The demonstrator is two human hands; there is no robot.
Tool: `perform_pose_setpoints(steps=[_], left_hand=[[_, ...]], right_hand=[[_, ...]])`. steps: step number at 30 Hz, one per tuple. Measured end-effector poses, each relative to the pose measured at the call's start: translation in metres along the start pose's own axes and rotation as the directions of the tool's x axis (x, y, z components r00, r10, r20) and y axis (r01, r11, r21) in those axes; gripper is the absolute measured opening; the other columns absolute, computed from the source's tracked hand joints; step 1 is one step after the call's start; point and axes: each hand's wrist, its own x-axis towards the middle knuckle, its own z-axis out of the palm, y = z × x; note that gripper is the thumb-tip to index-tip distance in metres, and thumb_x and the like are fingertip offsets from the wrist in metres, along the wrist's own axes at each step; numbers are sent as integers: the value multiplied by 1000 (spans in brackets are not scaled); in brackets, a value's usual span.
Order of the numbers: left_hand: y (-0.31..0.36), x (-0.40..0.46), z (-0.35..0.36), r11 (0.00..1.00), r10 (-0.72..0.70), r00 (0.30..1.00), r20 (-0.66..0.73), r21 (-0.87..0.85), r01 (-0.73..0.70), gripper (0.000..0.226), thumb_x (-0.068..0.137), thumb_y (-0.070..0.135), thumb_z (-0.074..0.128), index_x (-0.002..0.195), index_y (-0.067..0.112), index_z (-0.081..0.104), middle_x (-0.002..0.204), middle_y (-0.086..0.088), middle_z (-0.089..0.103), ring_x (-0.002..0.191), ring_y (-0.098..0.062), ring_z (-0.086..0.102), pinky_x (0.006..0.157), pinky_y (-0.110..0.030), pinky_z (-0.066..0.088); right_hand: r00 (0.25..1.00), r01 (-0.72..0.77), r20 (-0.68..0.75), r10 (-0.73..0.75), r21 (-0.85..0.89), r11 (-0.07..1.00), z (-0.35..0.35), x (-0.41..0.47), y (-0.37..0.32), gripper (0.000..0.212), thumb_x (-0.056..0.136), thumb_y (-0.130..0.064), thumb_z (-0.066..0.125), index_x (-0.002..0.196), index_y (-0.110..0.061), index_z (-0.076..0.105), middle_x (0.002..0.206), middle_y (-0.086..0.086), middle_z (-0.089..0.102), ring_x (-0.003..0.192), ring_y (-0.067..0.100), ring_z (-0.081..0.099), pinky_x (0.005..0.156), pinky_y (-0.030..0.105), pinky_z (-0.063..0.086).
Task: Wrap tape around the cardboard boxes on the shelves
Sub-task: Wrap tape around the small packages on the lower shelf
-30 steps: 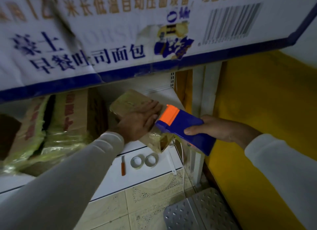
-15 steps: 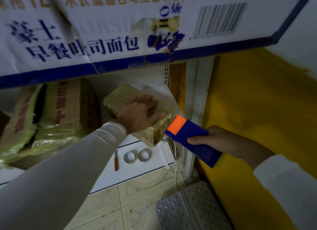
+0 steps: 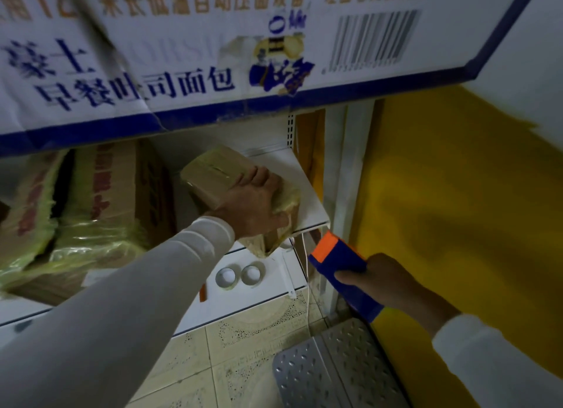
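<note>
Now the left hand [image 3: 254, 202] lies on top of a small cardboard box [image 3: 213, 173] that is wrapped in clear tape. The palm presses down and the fingers curl over the far right edge of the box, so the hand grips it. The box sits tilted on the white shelf [image 3: 300, 194], and its near corner hangs over the front edge of the shelf, just under the wrist.

To the right of this hand and lower, well apart from the box, the right hand [image 3: 393, 282] holds a blue tape dispenser [image 3: 344, 273] with an orange end. The fingers and thumb are closed around its body, and the orange end points up toward the shelf edge.

Left of the left hand, larger cardboard boxes [image 3: 103, 194] covered in wrinkled tape stand on the same level. Below the left forearm, on a lower white shelf [image 3: 243, 304], two tape rolls [image 3: 239, 275] lie flat side by side. Above both hands a big white carton [image 3: 213, 51] with blue print fills the upper shelf. Under the right hand a perforated metal step [image 3: 335, 368] stands on the tiled floor [image 3: 243, 340].
</note>
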Motion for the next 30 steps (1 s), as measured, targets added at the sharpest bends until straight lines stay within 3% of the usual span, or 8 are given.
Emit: perform_pose_setpoints(steps=[5,10,14,19,22,25,28,30], left_hand=[[9,-3,4,999,25,998,-50,-39,-27,82,89,58,50,151,17,16,160,-8,8,148,-23,3,118,-34,4],[-11,0,-7,966,259,961,98,-40,-256,83,90,49,55,153,19,10,161,-2,3,148,-17,1,118,-32,2],[-16,-10,2,966,260,964,60,-24,-259,76,94,43,52,152,23,7,161,1,-2,148,-20,-3,119,-36,3],[-19,-19,-3,970,242,970,34,16,-242,73,95,39,51,152,25,8,161,1,1,148,-17,0,119,-34,8],[-17,-37,-12,954,254,963,-92,-143,-265,72,93,35,57,152,24,17,159,4,14,144,-10,11,116,-28,15],[-4,-65,-16,894,124,947,-297,-381,-237,46,95,27,55,140,20,46,143,5,45,126,-5,39,103,-17,30],[7,-87,-11,701,-46,982,-184,-706,-99,28,96,17,54,124,19,59,118,7,61,104,-4,57,91,-17,46],[11,-94,-6,545,-15,1000,-27,-838,-14,29,97,13,52,122,27,56,118,6,61,106,-2,58,95,-19,46]], right_hand=[[997,69,-28,-65,174,982,-2,-13,3,33,83,-34,74,58,-18,59,46,-5,60,44,7,56,49,21,39],[988,145,13,-153,247,958,-9,-28,-10,44,88,-20,70,50,-23,48,37,-9,50,35,-1,47,43,11,33],[979,182,26,-200,313,932,-8,-35,-19,36,87,-20,70,55,-21,54,44,-9,57,40,-2,52,47,15,37],[965,233,43,-259,308,922,-6,-39,-28,30,86,-20,71,60,-24,58,50,-10,62,45,-2,56,46,10,37],[954,248,84,-289,327,912,-9,-47,-32,32,86,-15,71,60,-25,56,50,-10,61,46,-2,55,47,11,37],[939,257,139,-316,330,908,-13,-54,-36,25,83,-14,73,64,-23,60,55,-7,65,51,2,60,49,14,41],[913,286,210,-350,281,916,-16,-57,-40,11,81,-18,74,74,-20,65,64,-5,69,59,5,66,53,14,45],[897,301,245,-367,268,915,-18,-58,-46,8,80,-19,74,80,-19,66,68,-7,71,62,5,67,54,13,46]])
